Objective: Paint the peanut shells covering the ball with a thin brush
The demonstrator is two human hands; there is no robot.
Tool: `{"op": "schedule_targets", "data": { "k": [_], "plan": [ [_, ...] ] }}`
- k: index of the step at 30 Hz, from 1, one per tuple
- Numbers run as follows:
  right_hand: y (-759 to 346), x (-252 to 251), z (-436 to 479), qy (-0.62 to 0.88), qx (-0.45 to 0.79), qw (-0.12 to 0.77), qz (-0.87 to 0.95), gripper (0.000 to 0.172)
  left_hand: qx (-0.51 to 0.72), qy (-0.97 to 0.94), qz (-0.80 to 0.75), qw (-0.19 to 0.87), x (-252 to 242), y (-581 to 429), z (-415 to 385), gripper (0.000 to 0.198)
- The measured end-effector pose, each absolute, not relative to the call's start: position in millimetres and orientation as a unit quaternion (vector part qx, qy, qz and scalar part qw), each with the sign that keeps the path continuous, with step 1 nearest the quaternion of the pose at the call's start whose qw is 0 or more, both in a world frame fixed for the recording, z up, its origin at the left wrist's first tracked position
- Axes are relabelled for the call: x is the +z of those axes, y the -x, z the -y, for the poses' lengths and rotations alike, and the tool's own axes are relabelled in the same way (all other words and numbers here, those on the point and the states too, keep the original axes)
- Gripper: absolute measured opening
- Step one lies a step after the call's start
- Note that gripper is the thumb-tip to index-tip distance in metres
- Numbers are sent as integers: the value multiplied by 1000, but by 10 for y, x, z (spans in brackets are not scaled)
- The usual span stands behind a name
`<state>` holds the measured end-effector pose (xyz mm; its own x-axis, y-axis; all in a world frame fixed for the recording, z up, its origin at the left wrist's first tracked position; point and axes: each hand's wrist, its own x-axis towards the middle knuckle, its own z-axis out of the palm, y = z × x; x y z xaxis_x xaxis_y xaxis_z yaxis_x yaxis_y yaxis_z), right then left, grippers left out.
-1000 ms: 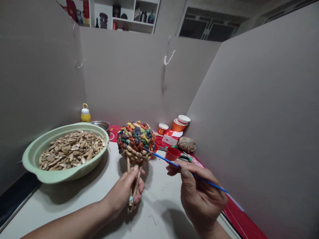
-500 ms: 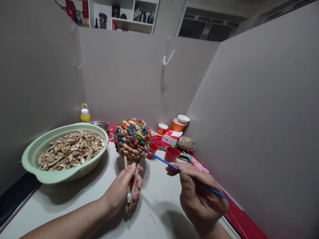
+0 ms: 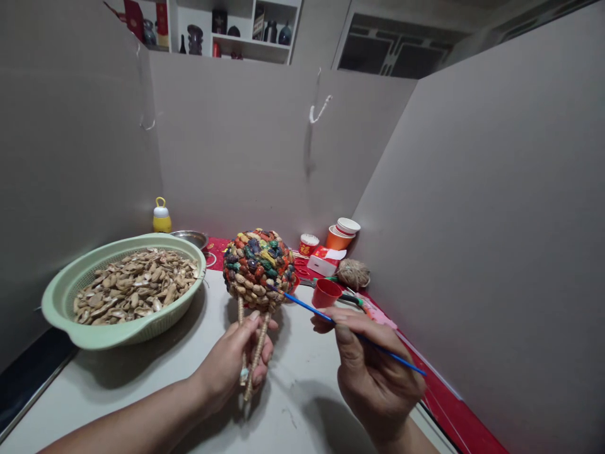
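Peanut-shell ball [image 3: 258, 258] above left hand [image 3: 234, 356], blue brush [image 3: 309, 307] in right hand [image 3: 380, 372]

Left hand mostly closed, thumb and curled fingers around two ridged tan stems [image 3: 259, 353] under the ball; stem ends poke out below the fingers. Ball sits just above that hand, clear of the white tabletop [image 3: 302, 410]. Upper part painted red, yellow, green, dark blue; lowest rows, nearest the thumb, mostly bare tan.

Right hand in a pen-like pinch, thumb and fingers together on the brush, remaining fingers folded in. Handle runs back over the hand; tip points left, at the ball's lower front. Can't tell if bristles touch.

Left of left hand: green basin [image 3: 57, 318], holding loose peanut shells [image 3: 137, 287]. Beyond the basin, yellow bottle [image 3: 162, 223] with white top, and metal bowl [image 3: 191, 237] beside it.

Just beyond right hand's fingertips: red cup [image 3: 326, 292]. A second red cup [image 3: 295, 284] is mostly hidden behind the ball. Farther past right hand: twine ball [image 3: 353, 273], red-and-white box [image 3: 326, 261], orange cup [image 3: 338, 239] with white-rimmed cups in it. Red cloth [image 3: 472, 422] shows right of right hand, along the table edge.
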<state>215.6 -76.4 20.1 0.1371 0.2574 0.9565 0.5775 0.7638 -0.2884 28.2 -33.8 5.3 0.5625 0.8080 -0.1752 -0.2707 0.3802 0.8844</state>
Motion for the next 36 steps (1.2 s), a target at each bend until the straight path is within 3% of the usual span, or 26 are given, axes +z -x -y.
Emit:
{"op": "schedule_targets", "data": {
  "k": [9,16,36],
  "plan": [
    [-2212,107,746,299,-198,632,687,50,353,-450,-315,758,34,-275,329,59],
    [-2183,231,787,272,-221,569,744,40,352,-448,-331,752,72,-268,332,58],
    [-2193,230,851,285,-243,552,745,44,368,-500,-341,706,51,-282,334,63]
  ]
}}
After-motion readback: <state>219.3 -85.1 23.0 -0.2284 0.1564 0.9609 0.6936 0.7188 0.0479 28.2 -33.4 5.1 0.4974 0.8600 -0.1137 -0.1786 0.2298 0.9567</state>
